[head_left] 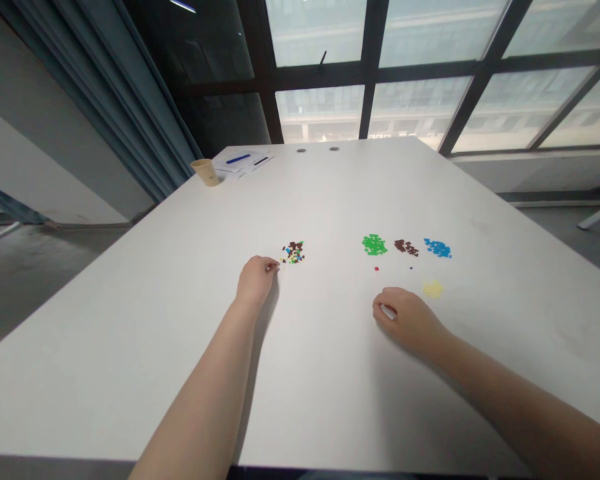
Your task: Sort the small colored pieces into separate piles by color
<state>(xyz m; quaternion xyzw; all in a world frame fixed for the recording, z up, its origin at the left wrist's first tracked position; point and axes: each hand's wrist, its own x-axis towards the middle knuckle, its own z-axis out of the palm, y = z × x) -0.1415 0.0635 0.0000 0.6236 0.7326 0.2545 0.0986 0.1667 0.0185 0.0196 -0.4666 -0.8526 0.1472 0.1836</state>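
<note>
My left hand (259, 278) rests at the left edge of a mixed pile of tiny coloured pieces (295, 252), mostly brown with some green, blue and yellow. Its thumb and fingertips are pinched together; whatever may be between them is too small to make out. My right hand (405, 315) is closed with thumb and finger curled into a loop, its fingertips hiding anything held. Just beyond it lie a small red piece (377, 269) and a small dark piece (411, 268). Beside it is a yellow pile (433, 289). Farther back are green (375, 245), brown (406, 247) and blue (437, 248) piles.
A tan paper cup (206, 173) stands at the far left edge of the white table (330, 200). Next to it are papers (230, 167) with a blue pen (238, 159). Two round grommets (318, 150) sit near the back edge, before large windows.
</note>
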